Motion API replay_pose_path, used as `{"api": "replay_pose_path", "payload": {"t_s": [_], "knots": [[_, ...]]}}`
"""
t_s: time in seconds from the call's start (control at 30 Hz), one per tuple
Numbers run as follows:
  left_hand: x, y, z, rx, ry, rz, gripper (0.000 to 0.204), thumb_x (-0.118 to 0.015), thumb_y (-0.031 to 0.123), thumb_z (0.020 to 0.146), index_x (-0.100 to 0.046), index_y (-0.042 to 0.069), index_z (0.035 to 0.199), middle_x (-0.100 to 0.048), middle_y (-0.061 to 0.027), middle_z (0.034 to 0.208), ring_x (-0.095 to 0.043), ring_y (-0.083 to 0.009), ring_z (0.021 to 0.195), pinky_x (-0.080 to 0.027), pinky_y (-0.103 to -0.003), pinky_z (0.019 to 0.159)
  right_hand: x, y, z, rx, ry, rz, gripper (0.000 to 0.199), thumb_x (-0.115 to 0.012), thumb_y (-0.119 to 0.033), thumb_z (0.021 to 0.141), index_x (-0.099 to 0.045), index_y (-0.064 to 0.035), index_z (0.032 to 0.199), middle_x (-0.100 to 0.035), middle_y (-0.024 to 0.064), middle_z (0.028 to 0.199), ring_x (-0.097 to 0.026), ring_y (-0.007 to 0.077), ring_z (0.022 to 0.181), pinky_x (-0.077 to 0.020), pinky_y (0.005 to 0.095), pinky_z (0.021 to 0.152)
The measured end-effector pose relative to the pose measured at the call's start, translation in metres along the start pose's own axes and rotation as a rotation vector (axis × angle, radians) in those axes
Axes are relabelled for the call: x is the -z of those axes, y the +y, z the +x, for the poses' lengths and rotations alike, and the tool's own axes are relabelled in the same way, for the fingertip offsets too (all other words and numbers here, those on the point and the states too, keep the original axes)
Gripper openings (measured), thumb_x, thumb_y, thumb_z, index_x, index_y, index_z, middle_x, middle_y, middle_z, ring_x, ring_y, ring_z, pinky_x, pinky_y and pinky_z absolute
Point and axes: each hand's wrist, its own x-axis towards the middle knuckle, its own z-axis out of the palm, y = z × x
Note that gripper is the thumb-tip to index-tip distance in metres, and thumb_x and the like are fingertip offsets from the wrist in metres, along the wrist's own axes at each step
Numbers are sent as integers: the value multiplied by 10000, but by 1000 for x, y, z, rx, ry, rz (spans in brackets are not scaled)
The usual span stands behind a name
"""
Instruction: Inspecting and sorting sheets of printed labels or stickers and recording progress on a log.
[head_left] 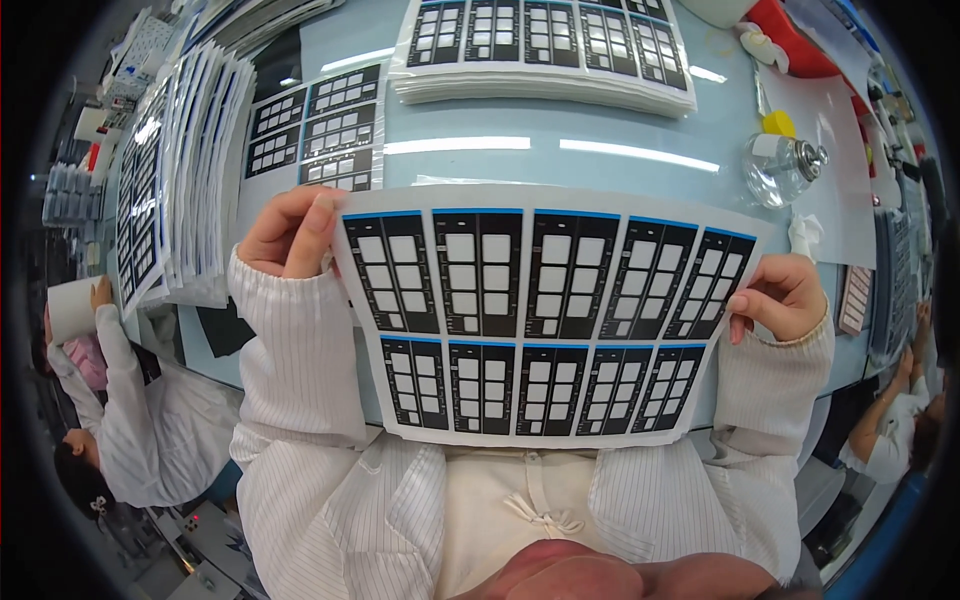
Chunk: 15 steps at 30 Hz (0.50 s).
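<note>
A wide printed sheet [528,342], white with two rows of black panels edged in blue and dotted with white rectangles, is held up in front of my chest. My left hand [288,235] pinches its upper left corner between thumb and fingers. At the right edge, my right hand [782,300] grips it the same way, thumb on the printed face. The sheet bows slightly, and its lower edge hangs near my lap, hiding the table's front edge. Beyond it lies a thick stack of similar sheets [545,90]. Another printed sheet [345,118] rests flat past my left hand.
A tall leaning pile of sheets [190,170] stands at the left. On the right are a glass bottle with a metal top [780,168], a yellow object [778,123], a crumpled white tissue [805,235] and a red bin [795,40]. Other people sit at both sides.
</note>
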Motion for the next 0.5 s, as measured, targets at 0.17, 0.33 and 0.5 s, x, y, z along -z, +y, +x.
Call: {"api": "replay_pose_path", "payload": {"t_s": [0.17,0.33,0.5], "knots": [[-7,-2,2,6,34,13,156,-597,174,842,-636,35,902,-641,-52,751,-581,-97,626,-461,-211,575,7,-6,4,-57,13,-19,100,-581,-50,819,-584,49,825,-626,123,727,-606,139,532,-458,190,456],[-6,-12,6,16,32,-55,152,-601,147,835,-626,15,907,-643,-73,797,-594,-113,658,-475,-225,606,13,-2,6,-48,7,86,84,-594,-43,807,-593,40,820,-627,113,721,-603,128,527,-448,187,457],[-8,-12,6,12,58,-53,148,-595,146,838,-623,18,908,-647,-76,800,-611,-123,679,-493,-243,625,18,-4,4,-41,-8,68,82,-603,-37,799,-599,43,817,-631,116,732,-604,129,527,-455,187,462]]}}
